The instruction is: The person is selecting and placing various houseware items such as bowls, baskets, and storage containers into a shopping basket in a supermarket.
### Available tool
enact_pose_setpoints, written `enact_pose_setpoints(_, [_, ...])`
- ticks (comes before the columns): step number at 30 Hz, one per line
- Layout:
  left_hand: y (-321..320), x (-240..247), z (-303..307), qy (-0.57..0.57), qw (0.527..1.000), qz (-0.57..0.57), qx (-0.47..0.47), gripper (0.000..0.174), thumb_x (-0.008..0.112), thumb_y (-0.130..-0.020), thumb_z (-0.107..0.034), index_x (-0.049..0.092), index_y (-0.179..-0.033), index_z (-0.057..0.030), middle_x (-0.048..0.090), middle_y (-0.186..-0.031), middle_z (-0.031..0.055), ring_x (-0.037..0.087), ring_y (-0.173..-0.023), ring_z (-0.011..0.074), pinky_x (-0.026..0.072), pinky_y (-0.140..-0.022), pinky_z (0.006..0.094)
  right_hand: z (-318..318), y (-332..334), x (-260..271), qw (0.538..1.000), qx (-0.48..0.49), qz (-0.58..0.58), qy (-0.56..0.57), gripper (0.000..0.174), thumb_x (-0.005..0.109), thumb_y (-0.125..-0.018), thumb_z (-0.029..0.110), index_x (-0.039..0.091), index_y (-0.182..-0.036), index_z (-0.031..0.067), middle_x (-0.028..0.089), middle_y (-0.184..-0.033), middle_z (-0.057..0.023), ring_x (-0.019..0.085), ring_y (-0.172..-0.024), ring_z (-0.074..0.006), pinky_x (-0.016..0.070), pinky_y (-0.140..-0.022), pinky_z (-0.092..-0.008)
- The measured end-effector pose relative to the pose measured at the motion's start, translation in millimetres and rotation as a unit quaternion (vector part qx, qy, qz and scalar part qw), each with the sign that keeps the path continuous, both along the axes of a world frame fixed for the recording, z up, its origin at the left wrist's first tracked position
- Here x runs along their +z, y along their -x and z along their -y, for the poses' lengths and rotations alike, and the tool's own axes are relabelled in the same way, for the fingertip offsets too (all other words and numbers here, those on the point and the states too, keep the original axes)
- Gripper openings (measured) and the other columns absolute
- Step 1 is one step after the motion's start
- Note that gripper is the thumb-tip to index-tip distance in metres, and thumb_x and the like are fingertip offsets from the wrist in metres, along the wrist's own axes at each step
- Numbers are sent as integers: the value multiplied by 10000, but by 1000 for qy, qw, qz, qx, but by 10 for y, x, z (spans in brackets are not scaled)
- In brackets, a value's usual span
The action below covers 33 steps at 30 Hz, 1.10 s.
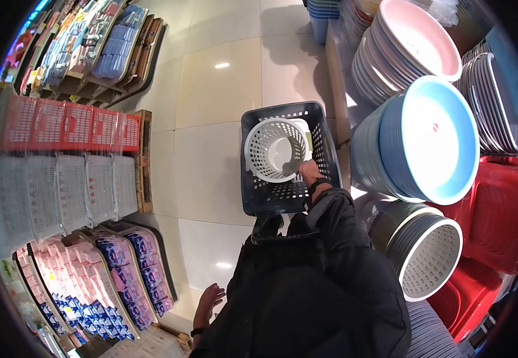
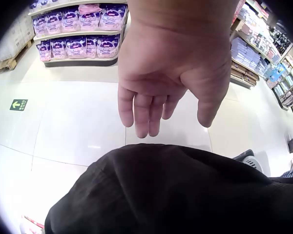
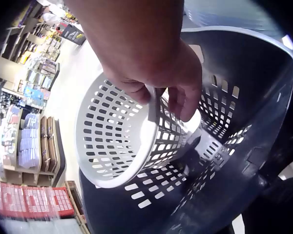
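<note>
The right hand (image 1: 310,171) pinches the rim of a round white perforated basket (image 1: 265,170), thumb inside and fingers outside in the right wrist view (image 3: 154,73). That basket (image 3: 95,163) is tilted inside a large dark perforated basket (image 1: 251,197). Another pale item (image 3: 207,146) lies beside it in the dark basket, partly hidden. The left hand (image 1: 211,298) hangs away from the baskets, beside the dark clothing; the left wrist view shows this hand (image 2: 173,78) with relaxed, spread fingers and nothing in them.
Right of the dark basket stand stacked blue basins (image 1: 444,143), pink basins (image 1: 420,42) and white perforated baskets (image 1: 432,256). Red crates (image 1: 77,128) on a pallet and shelves of packs (image 1: 86,280) line the left. Pale floor tiles (image 1: 208,161) lie between.
</note>
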<state>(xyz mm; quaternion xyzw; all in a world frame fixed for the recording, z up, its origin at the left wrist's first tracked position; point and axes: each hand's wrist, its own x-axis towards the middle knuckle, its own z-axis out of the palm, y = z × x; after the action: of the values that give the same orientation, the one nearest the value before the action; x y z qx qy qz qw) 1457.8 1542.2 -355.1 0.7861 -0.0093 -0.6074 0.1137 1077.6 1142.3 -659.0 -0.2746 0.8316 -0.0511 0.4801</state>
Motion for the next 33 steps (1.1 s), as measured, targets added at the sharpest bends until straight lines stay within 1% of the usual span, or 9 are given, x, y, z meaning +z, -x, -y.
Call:
enact_pose_setpoints(5, [23, 60, 693, 60, 994, 11, -90, 704, 596, -913, -471, 368, -1423, -43, 604, -1231, 145, 585, -1144, 264, 448, -955, 417, 172, -119, 1117, 993, 59, 25, 102, 445, 632, -777, 353, 653, -1067, 16, 662, -1078, -230, 634, -1028, -373, 505, -862, -426])
enact_pose_setpoints(10, [171, -60, 2092, 244, 946, 5, -213, 681, 538, -936, -477, 343, -1444, -67, 533, -1320, 172, 524, -1215, 268, 430, -979, 434, 53, 361, 2034, 966, 39, 98, 237, 453, 606, -761, 360, 640, -1078, 37, 661, -1055, -240, 629, -1016, -392, 481, -905, -440])
enact_pose_setpoints(14, [962, 226, 3329, 449, 846, -77, -277, 769, 403, -974, -550, 189, -1499, -31, 348, -1479, 200, 395, -1335, 327, 342, -1068, 451, -416, 801, 3021, 920, -63, 111, 370, 356, 632, -801, 315, 600, -928, -16, 661, -833, -153, 624, -772, -216, 490, -743, -360])
enact_pose_setpoints(18, [1899, 613, 4082, 542, 715, -322, -303, 757, 419, -979, -520, 223, -1482, 11, 356, -1470, 165, 361, -1348, 280, 303, -1095, 409, -1229, 1008, 4010, 850, -218, 104, 468, 241, 602, -909, 255, 615, -926, 15, 626, -785, -14, 513, -666, -65, 428, -588, -244])
enact_pose_setpoints(20, [2363, 849, 4159, 587, 617, -386, -355, 823, 355, -960, -614, 209, -1484, 4, 326, -1491, 172, 344, -1366, 286, 249, -1129, 428, -1681, 1031, 4330, 799, -295, 89, 516, 229, 570, -936, 241, 611, -966, 19, 628, -815, -2, 523, -662, -55, 416, -573, -223])
enact_pose_setpoints(25, [3008, 1511, 4161, 633, 464, -447, -430, 820, 423, -947, -603, 292, -1454, 28, 428, -1394, 148, 427, -1279, 238, 363, -1047, 379, -2437, 672, 4851, 701, -425, 96, 564, 252, 507, -964, 194, 578, -1111, 2, 655, -939, -47, 630, -828, -96, 504, -695, -246])
enact_pose_setpoints(27, [3053, 1672, 4062, 622, 458, -427, -469, 849, 406, -937, -635, 286, -1456, 26, 415, -1404, 143, 436, -1274, 238, 367, -1045, 381, -2595, 552, 4919, 659, -459, 63, 592, 270, 520, -958, 172, 571, -1151, -8, 656, -985, -66, 635, -898, -113, 522, -757, -263])
enact_pose_setpoints(29, [3087, 1755, 3967, 584, 475, -511, -415, 888, 387, -922, -671, 266, -1461, 24, 363, -1443, 150, 434, -1277, 237, 358, -1058, 385, -2739, 468, 5046, 667, -456, 24, 589, 290, 525, -954, 144, 557, -1189, -24, 646, -1008, -59, 615, -880, -102, 500, -769, -255])
enact_pose_setpoints(33, [3533, 1980, 3644, 531, 475, -591, -380, 880, 382, -930, -653, 192, -1481, 6, 313, -1477, 178, 383, -1332, 251, 317, -1095, 403, -2857, 489, 5231, 588, -441, -53, 676, 270, 523, -953, 125, 566, -1170, -30, 608, -1040, -44, 546, -848, -72, 444, -808, -244])
